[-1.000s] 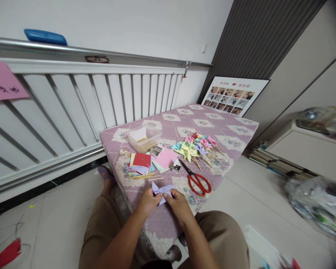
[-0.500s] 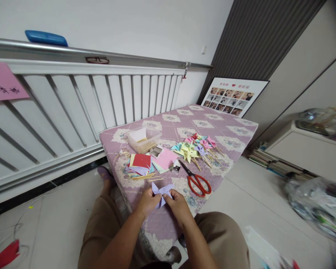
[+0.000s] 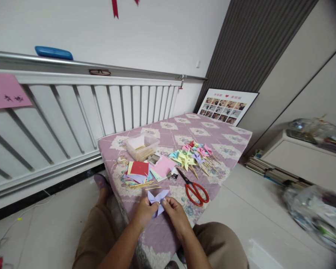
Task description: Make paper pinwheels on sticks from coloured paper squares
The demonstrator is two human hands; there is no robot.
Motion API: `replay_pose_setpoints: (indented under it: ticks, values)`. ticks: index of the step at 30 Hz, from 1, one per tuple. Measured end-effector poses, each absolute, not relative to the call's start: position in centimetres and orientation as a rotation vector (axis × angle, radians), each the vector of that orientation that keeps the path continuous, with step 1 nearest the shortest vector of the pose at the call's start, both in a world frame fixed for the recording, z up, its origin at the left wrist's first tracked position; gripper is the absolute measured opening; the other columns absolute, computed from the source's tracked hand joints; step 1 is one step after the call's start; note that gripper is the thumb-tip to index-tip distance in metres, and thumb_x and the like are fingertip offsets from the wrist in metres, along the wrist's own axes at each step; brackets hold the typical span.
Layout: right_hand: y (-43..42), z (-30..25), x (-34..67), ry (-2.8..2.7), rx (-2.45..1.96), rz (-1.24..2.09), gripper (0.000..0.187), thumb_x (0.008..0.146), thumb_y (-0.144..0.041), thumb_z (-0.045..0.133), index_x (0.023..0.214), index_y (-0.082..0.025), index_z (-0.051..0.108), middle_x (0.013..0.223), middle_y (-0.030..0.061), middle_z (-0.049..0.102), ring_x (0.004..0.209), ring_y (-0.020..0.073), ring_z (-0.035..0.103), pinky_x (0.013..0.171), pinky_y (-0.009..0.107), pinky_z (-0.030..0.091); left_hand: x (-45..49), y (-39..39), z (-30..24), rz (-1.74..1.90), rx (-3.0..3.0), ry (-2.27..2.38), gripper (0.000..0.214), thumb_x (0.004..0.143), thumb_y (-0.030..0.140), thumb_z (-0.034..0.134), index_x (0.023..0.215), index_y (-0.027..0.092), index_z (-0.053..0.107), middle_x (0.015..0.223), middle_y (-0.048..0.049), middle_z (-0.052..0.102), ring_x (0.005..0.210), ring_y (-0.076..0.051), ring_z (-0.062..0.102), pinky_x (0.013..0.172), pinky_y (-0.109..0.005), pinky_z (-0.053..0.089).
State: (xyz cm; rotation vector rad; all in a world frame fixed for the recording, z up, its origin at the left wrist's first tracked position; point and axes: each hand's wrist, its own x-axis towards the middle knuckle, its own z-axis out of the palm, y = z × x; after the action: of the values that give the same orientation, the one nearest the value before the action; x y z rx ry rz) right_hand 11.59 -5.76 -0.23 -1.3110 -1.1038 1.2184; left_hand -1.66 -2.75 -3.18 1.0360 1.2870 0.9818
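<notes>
A lavender paper pinwheel (image 3: 158, 195) is held over the near end of the table. My left hand (image 3: 144, 213) pinches its left side, thumb near the centre. From the right, my right hand (image 3: 177, 213) grips it with thumb and fingers near the middle, where a small shiny spot shows. Just beyond lie several thin wooden sticks (image 3: 142, 184) and a stack of coloured paper squares (image 3: 138, 169). Red-handled scissors (image 3: 194, 189) rest to the right of my right hand. Finished pinwheels on sticks (image 3: 194, 155) lie in a heap farther back.
A clear plastic box (image 3: 142, 146) holds more sticks. Pink paper (image 3: 165, 166) and a small open box (image 3: 154, 159) lie beside it. The cloth-covered table (image 3: 201, 130) stands along a white radiator (image 3: 128, 108). Plastic bags (image 3: 310, 213) are at the far right.
The view has tilted up slightly, so the wall shows more. My hands still hold the lavender pinwheel; its blades are turned a little, and a shiny spot now shows at the centre.
</notes>
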Motion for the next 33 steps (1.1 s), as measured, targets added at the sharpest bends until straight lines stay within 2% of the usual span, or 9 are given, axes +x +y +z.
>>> replay_pose_setpoints:
  ticks: [2,5,10,16,19,22,27,33]
  values:
    - [-5.6,-0.7,12.0,-1.053,-1.327,1.145,0.028,0.079,-0.048,0.054,0.08,-0.02,0.061,0.067,-0.0008,0.062,0.061,0.0162,0.056,0.062,0.027,0.046,-1.6,-2.7,-3.3,1.076,0.907,1.241,0.007,0.065,0.018,0.067,0.071,0.016,0.066,0.066,-0.0009,0.068,0.06,-0.015,0.059,0.058,-0.023,0.042]
    - [-5.1,-1.9,12.5,-1.003,-1.373,1.026,0.029,0.082,-0.049,0.046,0.079,-0.021,0.055,0.065,-0.0008,0.06,0.059,0.0167,0.057,0.062,0.029,0.048,-1.7,-2.8,-3.4,1.21,0.681,1.146,0.007,0.068,0.022,0.067,0.071,0.018,0.064,0.064,-0.0003,0.067,0.059,-0.015,0.059,0.056,-0.023,0.044]
    - [-4.0,-3.5,12.3,-1.13,-1.455,0.819,0.019,0.08,-0.038,0.047,0.08,-0.02,0.054,0.063,-0.0005,0.057,0.057,0.0176,0.055,0.057,0.03,0.048,-2.9,-3.2,-2.9,1.361,0.372,0.917,0.01,0.07,0.019,0.067,0.077,0.02,0.06,0.072,0.0015,0.067,0.063,-0.012,0.061,0.06,-0.023,0.049]
    - [-3.4,-3.3,10.7,-1.47,-1.467,0.462,0.011,0.079,-0.022,0.052,0.082,-0.018,0.062,0.084,0.0076,0.061,0.083,0.0226,0.056,0.08,0.037,0.045,-4.3,-3.4,-2.5,1.359,0.194,0.679,0.002,0.074,0.012,0.063,0.074,0.013,0.061,0.061,-0.0004,0.062,0.056,-0.01,0.06,0.056,-0.021,0.05]
    - [-3.1,-2.9,10.0,-1.66,-1.436,0.342,0.02,0.079,-0.014,0.052,0.095,-0.017,0.064,0.096,0.0104,0.063,0.094,0.0237,0.054,0.088,0.038,0.042,-4.5,-3.3,-2.5,1.354,0.132,0.617,0.005,0.078,0.01,0.059,0.074,0.012,0.061,0.062,-0.0011,0.062,0.057,-0.01,0.06,0.057,-0.021,0.051]
    - [-2.5,-2.7,9.4,-1.837,-1.418,0.256,0.029,0.08,-0.011,0.054,0.105,-0.019,0.063,0.108,0.0094,0.064,0.104,0.0238,0.052,0.093,0.038,0.039,-4.7,-3.0,-2.7,1.352,0.078,0.584,0.009,0.081,0.01,0.055,0.075,0.012,0.061,0.063,-0.0014,0.063,0.058,-0.009,0.061,0.058,-0.021,0.052]
    - [-0.9,-2.9,8.7,-2.017,-1.488,0.147,0.028,0.087,-0.016,0.051,0.113,-0.022,0.06,0.111,0.0069,0.066,0.107,0.0246,0.051,0.09,0.037,0.037,-5.0,-2.5,-2.9,1.362,0.015,0.538,0.015,0.084,0.01,0.051,0.074,0.013,0.061,0.064,-0.0006,0.063,0.059,-0.01,0.062,0.059,-0.022,0.052]
    - [-0.2,-2.9,8.4,-2.12,-1.627,0.045,0.017,0.09,-0.023,0.051,0.101,-0.025,0.064,0.098,0.0056,0.067,0.097,0.0232,0.052,0.081,0.035,0.033,-5.1,-2.5,-2.7,1.362,-0.019,0.508,0.012,0.082,0.01,0.053,0.075,0.013,0.062,0.066,-0.0004,0.064,0.06,-0.009,0.061,0.059,-0.023,0.052]
